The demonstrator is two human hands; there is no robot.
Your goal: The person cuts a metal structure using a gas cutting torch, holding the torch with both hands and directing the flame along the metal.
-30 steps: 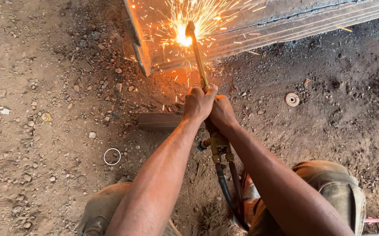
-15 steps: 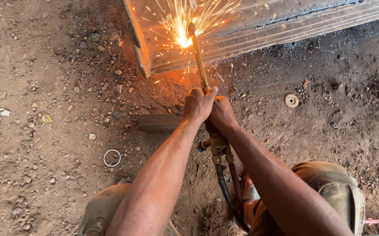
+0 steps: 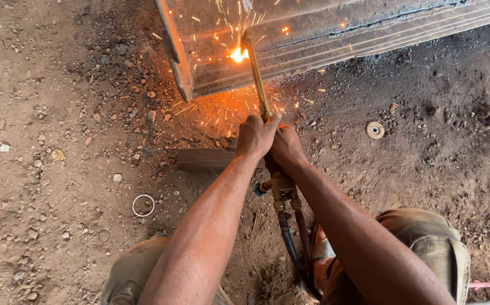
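Brass cutting torch (image 3: pixel 259 85) runs up the middle of the view from the person's clasped hands to a bright flame point on the steel beam (image 3: pixel 335 39), where sparks scatter onto the dirt ground (image 3: pixel 58 169). Both forearms stretch forward, nearly straight, meeting at the torch handle. Left hand (image 3: pixel 254 137) is wrapped tight around the handle, and right hand (image 3: pixel 286 148) is clamped on it just beside and slightly below, the two touching. Dark hoses (image 3: pixel 293 243) drop from the brass valve body (image 3: pixel 281 189) between the knees. A flat steel bar (image 3: pixel 205 158) lies under the left wrist; a small white ring (image 3: pixel 143 205) and a round washer (image 3: pixel 375 130) lie well apart on the ground.
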